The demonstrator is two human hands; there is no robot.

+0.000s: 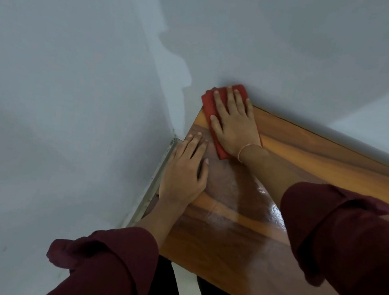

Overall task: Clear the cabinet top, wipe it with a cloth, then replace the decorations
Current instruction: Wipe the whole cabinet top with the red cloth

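Cloth [207, 101] soft, light, prob bunches: right hand [234, 127] presses flat atop it, fingers straight; left hand [182, 175] flat on cabinet top [333, 164].

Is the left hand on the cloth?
No, the left hand rests on the cabinet top; the right hand presses the red cloth.

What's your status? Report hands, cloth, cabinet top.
Right hand flat on red cloth at far corner of cabinet top. Left hand flat on bare wood. No decorations in view, nothing blocking.
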